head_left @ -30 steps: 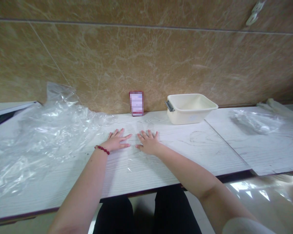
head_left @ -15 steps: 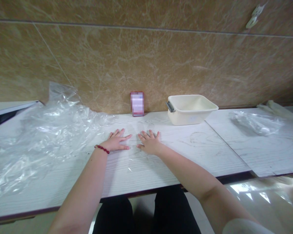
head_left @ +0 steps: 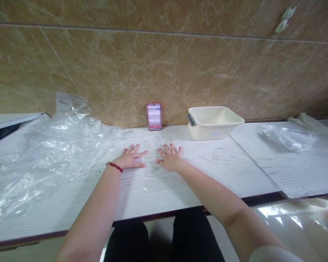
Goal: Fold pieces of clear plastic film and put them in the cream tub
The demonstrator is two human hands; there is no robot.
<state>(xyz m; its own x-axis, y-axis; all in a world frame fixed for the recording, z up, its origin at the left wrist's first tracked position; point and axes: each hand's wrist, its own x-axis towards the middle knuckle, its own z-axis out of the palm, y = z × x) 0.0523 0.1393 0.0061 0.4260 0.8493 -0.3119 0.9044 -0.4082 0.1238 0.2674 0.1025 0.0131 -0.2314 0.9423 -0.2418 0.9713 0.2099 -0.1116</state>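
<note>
Palm down with fingers spread, my left hand [head_left: 130,158] rests at the left side of a flat, clear plastic piece [head_left: 158,183], perhaps a bag, whose outline is faint. A dark red bead bracelet [head_left: 114,167] circles that wrist. My right hand [head_left: 170,158] also lies open on the plastic, its fingers fanned out, a short gap from the left. Neither hand grips anything. Left of my left hand spreads a large heap of crumpled clear plastic [head_left: 62,142].
Behind my hands a phone-like device [head_left: 154,116] with a blurred screen leans on the brown marbled wall. To its right stands a cream plastic tub [head_left: 214,133] with a grey handle. Another clear plastic bundle [head_left: 289,138] and a pale cloth-like item [head_left: 308,120] lie far right.
My right hand has shifted slightly to the right and away from me across the plastic, widening the gap between the hands. The left hand has stayed in place.
</note>
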